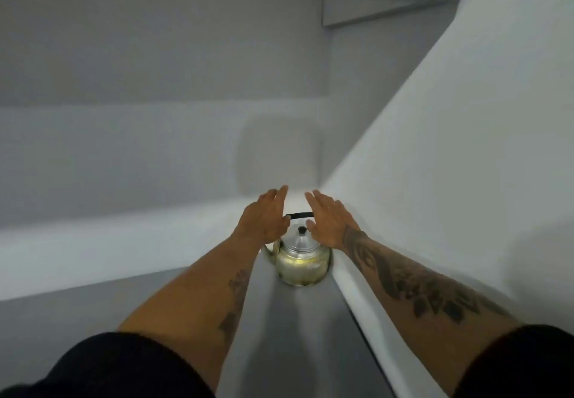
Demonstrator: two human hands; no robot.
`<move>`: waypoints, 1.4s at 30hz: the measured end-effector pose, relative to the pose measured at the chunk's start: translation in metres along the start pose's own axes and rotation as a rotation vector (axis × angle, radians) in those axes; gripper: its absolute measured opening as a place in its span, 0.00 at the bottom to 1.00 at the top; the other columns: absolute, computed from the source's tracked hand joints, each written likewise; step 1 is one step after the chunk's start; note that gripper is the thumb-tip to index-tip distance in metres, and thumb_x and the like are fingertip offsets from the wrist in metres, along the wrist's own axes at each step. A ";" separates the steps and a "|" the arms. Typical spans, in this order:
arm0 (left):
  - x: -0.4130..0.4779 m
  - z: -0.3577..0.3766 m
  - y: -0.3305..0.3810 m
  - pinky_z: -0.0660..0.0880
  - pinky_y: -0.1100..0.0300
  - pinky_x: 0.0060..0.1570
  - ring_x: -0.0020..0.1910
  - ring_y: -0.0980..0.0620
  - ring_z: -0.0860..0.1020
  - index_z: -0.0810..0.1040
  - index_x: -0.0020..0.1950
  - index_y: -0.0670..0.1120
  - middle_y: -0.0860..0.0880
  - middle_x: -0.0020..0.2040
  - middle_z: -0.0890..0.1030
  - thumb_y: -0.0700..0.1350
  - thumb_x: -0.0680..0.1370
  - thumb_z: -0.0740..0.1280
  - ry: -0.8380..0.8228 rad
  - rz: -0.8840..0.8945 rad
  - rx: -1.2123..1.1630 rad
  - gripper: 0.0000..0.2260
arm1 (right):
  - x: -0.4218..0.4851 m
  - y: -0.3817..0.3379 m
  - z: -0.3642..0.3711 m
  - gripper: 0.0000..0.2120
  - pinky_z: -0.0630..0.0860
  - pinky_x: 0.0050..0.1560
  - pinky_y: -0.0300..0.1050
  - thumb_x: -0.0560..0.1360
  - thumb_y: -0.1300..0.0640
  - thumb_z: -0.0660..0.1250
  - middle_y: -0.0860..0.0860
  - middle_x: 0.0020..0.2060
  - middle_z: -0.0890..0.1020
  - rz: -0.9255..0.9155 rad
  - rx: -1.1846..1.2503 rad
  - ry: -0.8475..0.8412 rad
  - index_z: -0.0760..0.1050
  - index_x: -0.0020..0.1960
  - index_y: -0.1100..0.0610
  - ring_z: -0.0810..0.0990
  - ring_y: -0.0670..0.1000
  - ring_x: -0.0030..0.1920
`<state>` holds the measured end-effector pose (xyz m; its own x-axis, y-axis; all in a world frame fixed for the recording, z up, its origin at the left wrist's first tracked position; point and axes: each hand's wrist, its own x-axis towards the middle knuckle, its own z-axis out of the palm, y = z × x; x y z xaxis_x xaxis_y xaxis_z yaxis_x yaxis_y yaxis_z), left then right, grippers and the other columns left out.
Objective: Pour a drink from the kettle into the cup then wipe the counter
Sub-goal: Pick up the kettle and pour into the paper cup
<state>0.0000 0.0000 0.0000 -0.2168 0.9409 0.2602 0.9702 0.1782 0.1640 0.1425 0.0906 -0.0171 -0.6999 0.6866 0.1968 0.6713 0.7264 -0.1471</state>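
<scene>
My left hand (267,216) and my right hand (329,222) are both stretched out in front of me, one on each side of the kettle's black handle (299,215). My fingers (281,194) are spread open and hold nothing. The shiny kettle (299,258) stands upright on the grey table (298,335), at its far end, right beside the white wall (435,164) along the table's right edge.

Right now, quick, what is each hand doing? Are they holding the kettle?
Left hand: open, fingers spread, holding nothing, just beside the kettle.
Right hand: open, fingers stretched out, holding nothing, hovering by the kettle's black handle.
</scene>
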 end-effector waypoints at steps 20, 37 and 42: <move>0.097 0.111 -0.023 0.73 0.52 0.52 0.57 0.44 0.77 0.73 0.63 0.43 0.44 0.59 0.77 0.43 0.80 0.61 -0.183 -0.110 -0.100 0.12 | 0.094 0.044 0.086 0.18 0.68 0.60 0.50 0.75 0.56 0.64 0.54 0.59 0.77 -0.052 0.052 -0.171 0.69 0.64 0.56 0.74 0.56 0.57; 0.025 0.062 -0.072 0.75 0.48 0.51 0.50 0.44 0.75 0.70 0.58 0.42 0.43 0.56 0.73 0.38 0.79 0.60 -0.259 -0.045 -0.275 0.09 | 0.085 -0.004 0.060 0.04 0.69 0.37 0.43 0.74 0.61 0.65 0.52 0.34 0.78 -0.298 0.356 -0.247 0.73 0.41 0.58 0.73 0.50 0.34; -0.033 0.020 -0.096 0.73 0.53 0.49 0.49 0.47 0.74 0.72 0.58 0.44 0.48 0.51 0.73 0.41 0.81 0.60 -0.206 -0.065 -0.362 0.07 | 0.062 -0.057 0.043 0.03 0.72 0.37 0.44 0.75 0.58 0.67 0.53 0.34 0.80 -0.424 0.427 -0.240 0.77 0.43 0.57 0.75 0.49 0.34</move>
<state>-0.0841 -0.0428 -0.0432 -0.2142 0.9756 0.0488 0.8469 0.1606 0.5069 0.0507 0.0931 -0.0387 -0.9511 0.2894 0.1080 0.2032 0.8495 -0.4869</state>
